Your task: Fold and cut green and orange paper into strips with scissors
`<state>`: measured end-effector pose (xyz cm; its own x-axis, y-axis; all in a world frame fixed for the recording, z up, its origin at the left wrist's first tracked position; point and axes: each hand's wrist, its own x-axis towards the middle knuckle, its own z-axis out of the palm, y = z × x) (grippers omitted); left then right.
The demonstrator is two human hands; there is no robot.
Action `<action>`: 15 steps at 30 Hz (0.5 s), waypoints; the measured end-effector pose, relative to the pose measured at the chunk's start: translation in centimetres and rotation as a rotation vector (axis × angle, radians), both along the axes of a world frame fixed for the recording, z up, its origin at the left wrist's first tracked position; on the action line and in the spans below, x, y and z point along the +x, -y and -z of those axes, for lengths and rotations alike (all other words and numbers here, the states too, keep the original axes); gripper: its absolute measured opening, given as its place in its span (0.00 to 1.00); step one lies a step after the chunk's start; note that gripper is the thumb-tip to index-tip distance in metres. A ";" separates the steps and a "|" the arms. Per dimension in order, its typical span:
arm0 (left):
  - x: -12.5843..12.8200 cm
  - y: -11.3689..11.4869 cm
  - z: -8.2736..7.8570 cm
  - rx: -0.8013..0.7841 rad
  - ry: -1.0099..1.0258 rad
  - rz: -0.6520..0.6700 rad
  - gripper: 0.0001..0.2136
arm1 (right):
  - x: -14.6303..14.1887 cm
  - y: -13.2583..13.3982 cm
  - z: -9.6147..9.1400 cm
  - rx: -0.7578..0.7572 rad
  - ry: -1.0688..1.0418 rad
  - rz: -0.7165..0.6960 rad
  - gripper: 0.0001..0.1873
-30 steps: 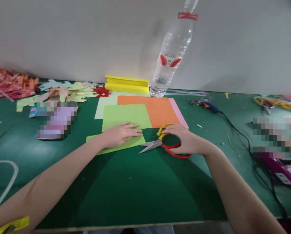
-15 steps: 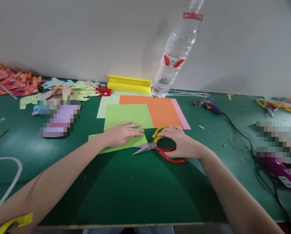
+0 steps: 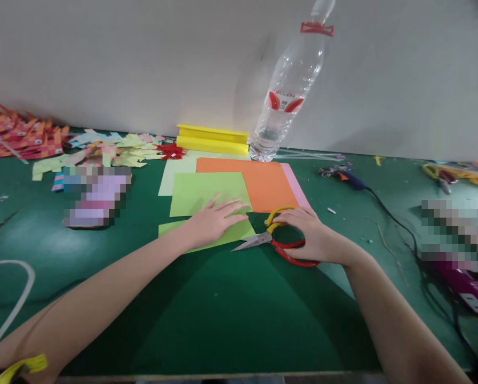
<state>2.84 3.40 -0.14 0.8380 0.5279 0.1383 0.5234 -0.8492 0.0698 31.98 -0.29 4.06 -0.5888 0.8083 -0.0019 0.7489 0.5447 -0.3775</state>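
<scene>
right hand (image 3: 313, 233) is curled round the handles of the scissors (image 3: 263, 239), fingers at the yellow loop, thumb side at the red one. scissors are in front of the orange sheet (image 3: 267, 186), blades nearly together, tips pointing left. blades are at the right end of the green strip (image 3: 237, 233); can't tell if they touch it.

left hand (image 3: 207, 226) is palm down with fingers spread, gripping nothing. it lies over the green strip, front-left of the orange sheet, and its fingers reach over the front edge of the green sheet (image 3: 207, 186). can't tell how hard it presses. green sheet overlaps the left part of the orange sheet; green strip lies in front of it, partly under the left hand and wrist.

pink sheet (image 3: 296, 185) shows along the right edge of the orange sheet, pale green sheet (image 3: 166, 180) behind and left of it. bottle (image 3: 281, 101) is just behind the orange sheet, looks tilted right. yellow folded piece (image 3: 212, 146) is behind it too, left of the bottle. paper scraps (image 3: 122, 152) are piled to its back left, phone (image 3: 97, 201) well left, blurred. blue-handled tool (image 3: 353, 180) is to its right. all on the green table (image 3: 223, 314).
</scene>
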 end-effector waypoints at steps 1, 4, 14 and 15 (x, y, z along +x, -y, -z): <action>0.5 -0.1 0.1 0.003 0.015 -0.013 0.27 | 0.3 0.0 0.0 0.003 0.003 0.001 0.24; 1.3 -0.4 -0.1 0.000 0.070 -0.061 0.23 | 0.9 -0.1 0.0 0.015 0.014 0.002 0.25; -3.7 0.8 -1.2 -0.167 0.064 0.137 0.21 | 0.5 0.0 0.0 -0.017 0.006 0.011 0.25; -4.3 0.8 -0.9 -0.170 0.063 0.126 0.21 | 0.5 0.0 0.1 -0.022 0.003 0.012 0.25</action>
